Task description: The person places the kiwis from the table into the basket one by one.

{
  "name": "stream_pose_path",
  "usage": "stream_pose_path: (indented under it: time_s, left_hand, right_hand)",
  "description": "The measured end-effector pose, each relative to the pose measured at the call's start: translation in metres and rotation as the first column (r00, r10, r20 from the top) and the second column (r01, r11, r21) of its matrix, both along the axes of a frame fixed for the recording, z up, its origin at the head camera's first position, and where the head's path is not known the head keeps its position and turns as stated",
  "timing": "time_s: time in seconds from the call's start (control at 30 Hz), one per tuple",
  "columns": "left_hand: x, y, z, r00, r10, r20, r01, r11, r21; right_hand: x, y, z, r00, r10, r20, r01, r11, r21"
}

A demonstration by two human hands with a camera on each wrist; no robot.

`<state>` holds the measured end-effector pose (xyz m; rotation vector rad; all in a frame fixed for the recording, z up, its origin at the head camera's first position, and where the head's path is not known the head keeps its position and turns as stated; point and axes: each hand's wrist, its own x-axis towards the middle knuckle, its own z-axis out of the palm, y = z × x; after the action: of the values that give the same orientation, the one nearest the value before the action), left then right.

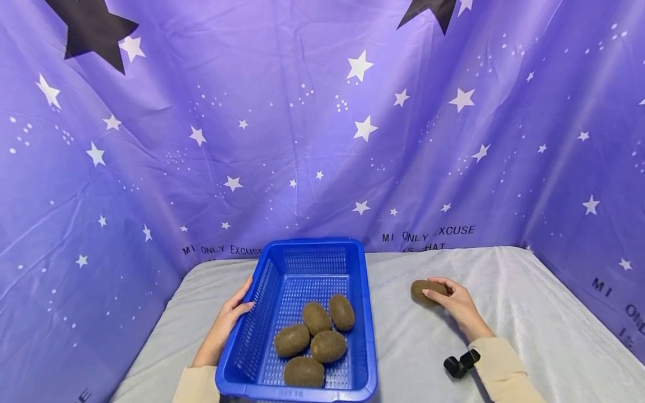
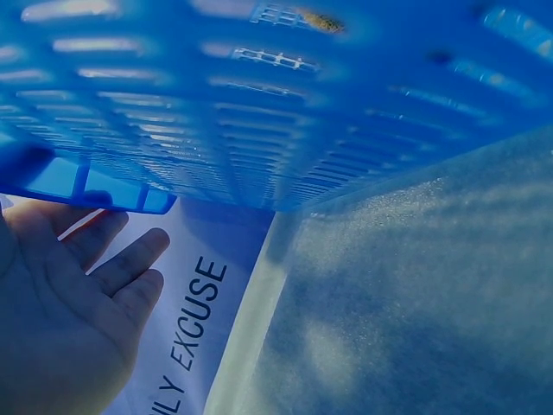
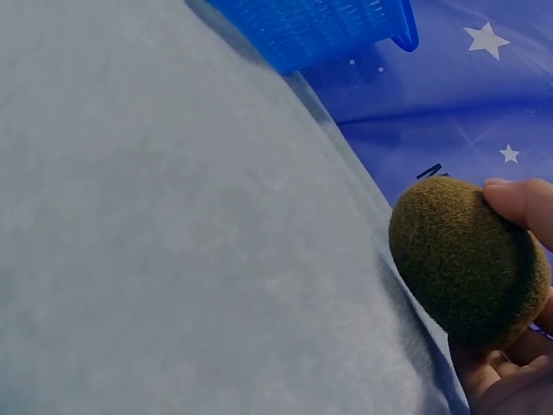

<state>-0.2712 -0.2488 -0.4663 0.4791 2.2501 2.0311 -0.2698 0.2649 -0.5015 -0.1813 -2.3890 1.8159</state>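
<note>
A blue plastic basket (image 1: pixel 370 336) with slotted walls stands on the cloth, and several brown fuzzy kiwis (image 1: pixel 328 346) lie in its front half. My left hand (image 1: pixel 229 316) holds the basket's left rim, its thumb at the rim's top edge. From below, the left wrist view shows the left hand's fingers (image 2: pixel 130 259) loosely bent under the rim, beside the slotted wall (image 2: pixel 285 112). To the right of the basket, my right hand (image 1: pixel 456 302) grips a single kiwi (image 1: pixel 423 291) between thumb and fingers. That kiwi (image 3: pixel 458 259) fills the right side of the right wrist view.
Pale grey cloth (image 1: pixel 403 358) covers the table. Purple curtains (image 1: pixel 302 140) with stars and printed letters enclose the back and both sides. A small black device (image 1: pixel 459 364) is fixed at the right wrist by the sleeve.
</note>
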Motion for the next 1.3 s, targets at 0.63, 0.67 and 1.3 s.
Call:
stream_pose_path:
  time_s: [0.63,0.67,1.3]
  left_hand:
    - [0.001,-0.001,0.0,0.998,0.033,0.051,-0.032,0.999,-0.015]
    - [0.001,-0.001,0.0,0.998,0.031,0.049,-0.031,0.999,-0.013]
    - [0.0,0.002,-0.003,0.998,0.044,0.034,-0.043,0.999,-0.028]
  right_hand:
    - [0.007,-0.021,0.037,0.994,0.047,-0.096,-0.043,0.998,0.037]
    - [0.008,-0.024,0.04,0.992,0.055,-0.111,-0.051,0.998,0.041]
    - [0.019,-0.062,0.066,0.955,0.16,-0.251,-0.169,0.985,-0.014]
